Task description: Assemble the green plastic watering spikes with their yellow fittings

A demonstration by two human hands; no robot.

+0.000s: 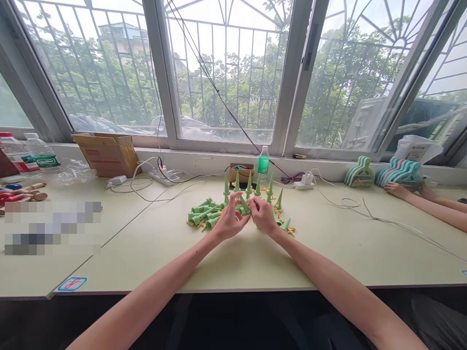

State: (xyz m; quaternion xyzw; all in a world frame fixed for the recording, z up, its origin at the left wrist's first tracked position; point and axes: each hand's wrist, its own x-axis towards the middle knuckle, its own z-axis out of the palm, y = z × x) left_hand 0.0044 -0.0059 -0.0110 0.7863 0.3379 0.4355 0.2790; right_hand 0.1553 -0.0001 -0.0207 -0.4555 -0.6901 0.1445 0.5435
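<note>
My left hand [232, 219] is curled around a green cone-shaped spike [244, 205], whose point tilts up between thumb and fingers. Touching or nearly touching it, my right hand [261, 214] is closed in a pinch; what it grips is hidden by the fingers. Left of the hands lies a pile of hollow green spikes [200, 214], with small yellow pegs [203, 226] among them. Behind the hands, several green spikes [258, 184] stand point up in a row. More yellow pegs [291, 230] lie to the right, partly hidden by my right hand.
Behind the spikes are a small cardboard box [242, 173] and a green-labelled bottle [263, 161]. Power strips [166, 178] and white cables [350, 201] lie along the back. A larger carton [106, 155] stands left. At right, another person's hands [398, 189] touch teal, fan-shaped items [399, 171].
</note>
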